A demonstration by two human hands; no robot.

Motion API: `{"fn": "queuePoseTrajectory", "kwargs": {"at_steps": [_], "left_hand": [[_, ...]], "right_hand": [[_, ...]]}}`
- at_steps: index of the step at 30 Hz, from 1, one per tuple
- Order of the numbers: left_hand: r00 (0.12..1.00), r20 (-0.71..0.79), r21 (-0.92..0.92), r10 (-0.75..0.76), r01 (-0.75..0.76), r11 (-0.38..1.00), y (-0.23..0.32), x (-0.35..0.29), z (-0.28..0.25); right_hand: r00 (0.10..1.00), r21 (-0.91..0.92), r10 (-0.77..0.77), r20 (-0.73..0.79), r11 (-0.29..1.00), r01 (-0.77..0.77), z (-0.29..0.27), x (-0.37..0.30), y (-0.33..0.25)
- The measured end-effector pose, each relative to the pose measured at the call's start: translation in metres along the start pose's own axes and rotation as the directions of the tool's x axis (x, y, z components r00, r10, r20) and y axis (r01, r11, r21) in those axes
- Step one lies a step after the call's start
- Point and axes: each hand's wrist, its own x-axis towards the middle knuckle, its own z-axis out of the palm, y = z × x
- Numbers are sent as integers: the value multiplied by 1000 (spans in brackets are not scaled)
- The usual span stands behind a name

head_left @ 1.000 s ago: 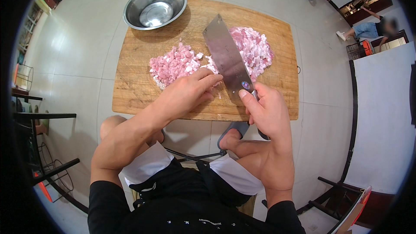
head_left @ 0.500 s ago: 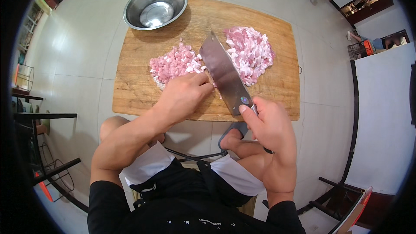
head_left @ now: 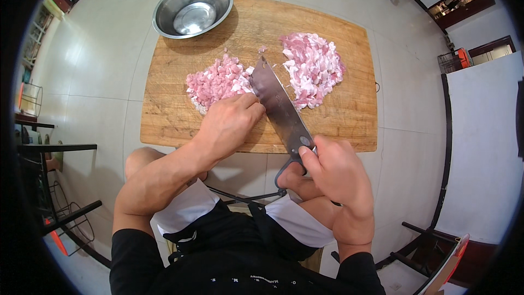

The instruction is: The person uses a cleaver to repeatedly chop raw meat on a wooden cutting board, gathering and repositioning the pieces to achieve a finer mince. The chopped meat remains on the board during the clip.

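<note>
A wide cleaver is gripped by its handle in my right hand, the blade slanting up and left across the board. My left hand is closed, its curled fingers pressing meat down against the board beside the blade; the fingertips and most of that meat are hidden. Just past its knuckles lies a heap of finely diced pink meat. To the right of the blade sits a larger pile of pink and white sliced meat. Both piles rest on a wooden cutting board.
A steel bowl stands at the board's far left corner. A small meat scrap lies beyond the blade tip. Below the board are my knees and a slippered foot. Black metal frames stand at the left, a white panel at the right.
The cleaver has shifted slightly left and nearer to me, its tip lower, with my right hand. My left hand has moved a little left. A meat scrap now shows beyond the tip.
</note>
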Motion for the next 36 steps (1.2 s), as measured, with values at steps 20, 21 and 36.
{"fn": "queuePoseTrajectory", "kwargs": {"at_steps": [20, 21, 36], "left_hand": [[998, 8, -50, 61, -60, 997, -5, 4, 2], [998, -28, -39, 55, -56, 998, -7, 5, 4], [968, -206, -57, -141, 132, 990, -21, 13, -11]], "right_hand": [[993, 322, 103, -52, 943, -81, 39, 65, 13], [989, 395, 145, -31, 911, -121, 35, 63, 14], [943, 374, 262, -204, 911, -172, 18, 29, 15]]}}
